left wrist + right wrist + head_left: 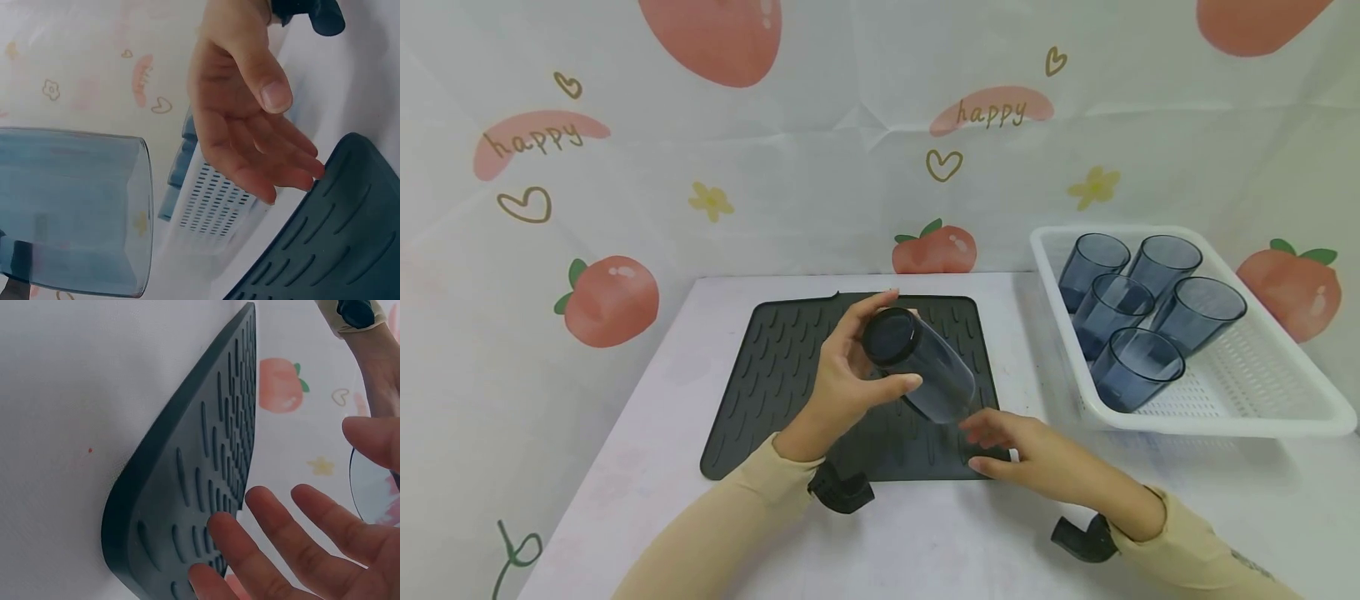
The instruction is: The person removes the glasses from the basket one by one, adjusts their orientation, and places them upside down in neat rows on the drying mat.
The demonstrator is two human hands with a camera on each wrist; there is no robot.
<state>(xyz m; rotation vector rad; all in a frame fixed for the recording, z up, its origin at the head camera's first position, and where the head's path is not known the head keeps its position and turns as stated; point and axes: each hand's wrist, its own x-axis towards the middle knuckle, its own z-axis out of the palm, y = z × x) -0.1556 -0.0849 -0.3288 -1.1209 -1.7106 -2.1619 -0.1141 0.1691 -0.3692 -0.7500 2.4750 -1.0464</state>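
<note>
A blue-tinted clear drinking glass (946, 373) is held tilted over the dark mat, its dark end at the upper left and its clear end toward the lower right. My left hand (838, 375) grips it around the dark end, thumb in front. Just beyond the clear end, my right hand (1026, 450) is held with fingers loosely bent and nothing between them. The left wrist view shows the side of the glass (75, 212) large at the left, and the right hand (250, 119) apart from it. In the right wrist view, the right hand's spread fingers (281, 550) overlap the mat.
A dark ridged drying mat (775, 375) lies on the white table (925, 542). At the right, a white perforated basket (1247, 425) holds several similar blue glasses (1138, 371) along its left side. A printed white cloth (820, 167) hangs behind the table.
</note>
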